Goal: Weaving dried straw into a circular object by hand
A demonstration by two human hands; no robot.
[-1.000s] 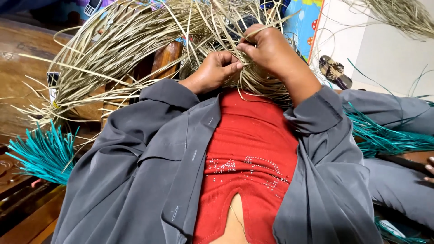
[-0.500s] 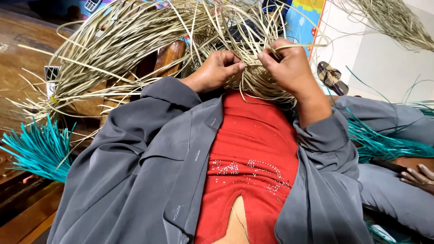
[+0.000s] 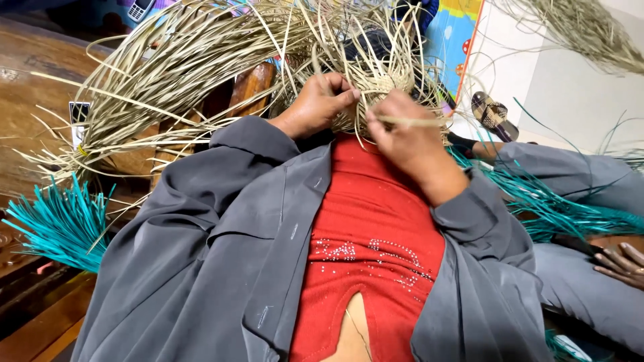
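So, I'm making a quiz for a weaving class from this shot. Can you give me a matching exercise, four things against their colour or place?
Things:
1. straw strips
2. bundle at the left edge
3. top under the open jacket
4. sandal

Colour or place:
A. red
B. teal
C. pale tan, pinched by the left hand and the right hand
D. on the floor at upper right

Pairs: 1-C, 2-B, 3-A, 4-D
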